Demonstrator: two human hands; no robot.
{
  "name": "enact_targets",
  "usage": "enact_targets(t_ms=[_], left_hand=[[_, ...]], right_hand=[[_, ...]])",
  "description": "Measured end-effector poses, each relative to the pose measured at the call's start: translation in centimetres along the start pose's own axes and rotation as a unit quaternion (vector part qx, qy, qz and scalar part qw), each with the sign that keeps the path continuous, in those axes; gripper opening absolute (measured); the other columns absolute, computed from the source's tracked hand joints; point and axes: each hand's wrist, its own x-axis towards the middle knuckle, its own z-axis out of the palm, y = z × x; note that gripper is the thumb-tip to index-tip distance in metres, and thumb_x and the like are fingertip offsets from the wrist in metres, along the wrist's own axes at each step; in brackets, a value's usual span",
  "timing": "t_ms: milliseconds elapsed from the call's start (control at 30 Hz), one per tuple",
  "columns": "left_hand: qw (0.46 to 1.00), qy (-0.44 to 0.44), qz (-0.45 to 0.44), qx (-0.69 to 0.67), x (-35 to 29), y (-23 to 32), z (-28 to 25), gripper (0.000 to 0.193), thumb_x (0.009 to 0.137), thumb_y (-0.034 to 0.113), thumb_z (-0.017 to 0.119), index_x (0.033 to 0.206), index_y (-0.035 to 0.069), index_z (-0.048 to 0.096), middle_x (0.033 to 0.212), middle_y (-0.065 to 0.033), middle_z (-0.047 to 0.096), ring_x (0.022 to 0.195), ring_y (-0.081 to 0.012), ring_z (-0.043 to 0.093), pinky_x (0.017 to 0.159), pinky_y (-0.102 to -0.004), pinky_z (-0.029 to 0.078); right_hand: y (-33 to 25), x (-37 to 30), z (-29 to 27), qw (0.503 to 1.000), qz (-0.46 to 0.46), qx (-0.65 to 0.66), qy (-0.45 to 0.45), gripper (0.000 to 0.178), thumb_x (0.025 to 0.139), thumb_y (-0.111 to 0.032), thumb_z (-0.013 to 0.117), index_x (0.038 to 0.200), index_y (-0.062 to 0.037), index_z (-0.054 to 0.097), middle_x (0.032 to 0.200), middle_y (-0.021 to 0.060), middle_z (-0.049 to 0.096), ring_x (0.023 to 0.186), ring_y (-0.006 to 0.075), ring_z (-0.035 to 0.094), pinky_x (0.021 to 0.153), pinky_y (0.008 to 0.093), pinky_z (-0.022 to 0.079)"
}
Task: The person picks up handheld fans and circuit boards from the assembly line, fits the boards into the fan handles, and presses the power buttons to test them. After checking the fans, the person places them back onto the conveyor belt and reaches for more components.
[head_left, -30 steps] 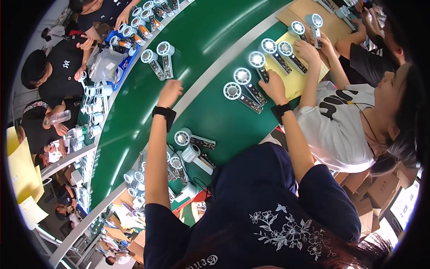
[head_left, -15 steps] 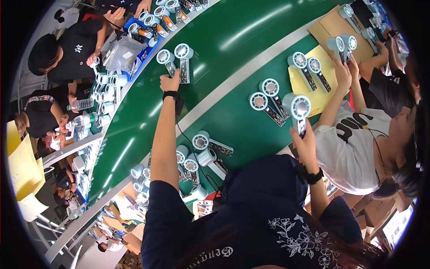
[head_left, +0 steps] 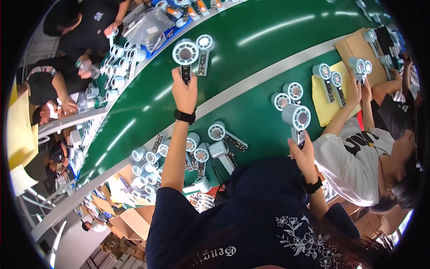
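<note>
My left hand [head_left: 185, 93] is closed around the handle of a light blue handheld fan [head_left: 186, 53], holding it up over the green conveyor belt. Another handheld fan [head_left: 204, 43] lies on the belt just beyond it. My right hand [head_left: 304, 152] grips a second such fan [head_left: 296, 117] by its handle, above the near green tabletop. The handles I can see are uncovered, with dark circuit parts showing. Right behind the right-hand fan lie two more fans [head_left: 294, 91], their handles partly hidden by it.
Several fans [head_left: 217, 131] lie to the near left, beside a crowded pile [head_left: 144, 168]. On the right, a yellow sheet [head_left: 323, 108] bears two fans, and a co-worker in white [head_left: 347, 163] holds fans. Across the belt, co-workers handle fans near a blue bin [head_left: 166, 36].
My left hand has picked up one of the two fans on the belt and raised it toward me. The right hand still holds its fan. The view has shifted somewhat.
</note>
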Motion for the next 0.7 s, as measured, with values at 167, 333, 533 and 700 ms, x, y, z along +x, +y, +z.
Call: enact_targets(t_ms=[167, 333, 533, 700], left_hand=[[0.998, 0.023, -0.004, -0.053, -1.9, 2.7, -3.1, 0.026, 0.085, 0.015, 0.06, 0.1, 0.0, 0.045, 0.064, -0.0073, 0.052, 0.054, -0.0157, 0.049, 0.054, -0.0314, 0.042], [0.998, 0.007, -0.038, -0.04, -1.1, -1.4, -2.1, 0.026, 0.084, 0.014, 0.059, 0.1, 0.0, 0.044, 0.064, -0.0076, 0.054, 0.055, -0.0138, 0.054, 0.052, -0.0307, 0.043], [0.979, -0.079, -0.135, 0.13, 2.7, -13.8, 1.3, 0.038, 0.081, 0.037, 0.058, 0.093, 0.001, 0.053, 0.084, -0.0218, 0.064, 0.082, -0.0414, 0.062, 0.073, -0.0492, 0.047], [0.969, -0.027, -0.095, 0.229, 2.5, -15.6, 1.6, 0.049, 0.079, 0.041, 0.062, 0.101, -0.002, 0.053, 0.098, -0.0252, 0.06, 0.094, -0.0425, 0.057, 0.085, -0.0496, 0.043]], right_hand=[[-0.1, 0.2, 0.8, 0.999, -0.006, -0.028, -0.027, 0.041, 0.087, -0.008, 0.059, 0.124, 0.0011, 0.045, 0.061, -0.0016, 0.047, 0.046, 0.0054, 0.043, 0.042, 0.0208, 0.035], [-0.1, -0.1, 1.2, 0.997, -0.014, -0.075, -0.023, 0.042, 0.086, -0.009, 0.06, 0.124, 0.0007, 0.045, 0.061, -0.0017, 0.047, 0.045, 0.0053, 0.043, 0.042, 0.021, 0.035], [-0.2, -1.2, 0.6, 0.991, -0.023, -0.129, -0.001, 0.046, 0.082, -0.017, 0.065, 0.119, 0.0045, 0.047, 0.07, 0.0092, 0.06, 0.051, 0.0136, 0.053, 0.049, 0.0276, 0.042], [0.4, -2.3, 0.0, 0.985, -0.083, -0.149, 0.016, 0.044, 0.081, -0.019, 0.066, 0.115, 0.0039, 0.048, 0.075, 0.0153, 0.061, 0.061, 0.0205, 0.059, 0.058, 0.0328, 0.046]])
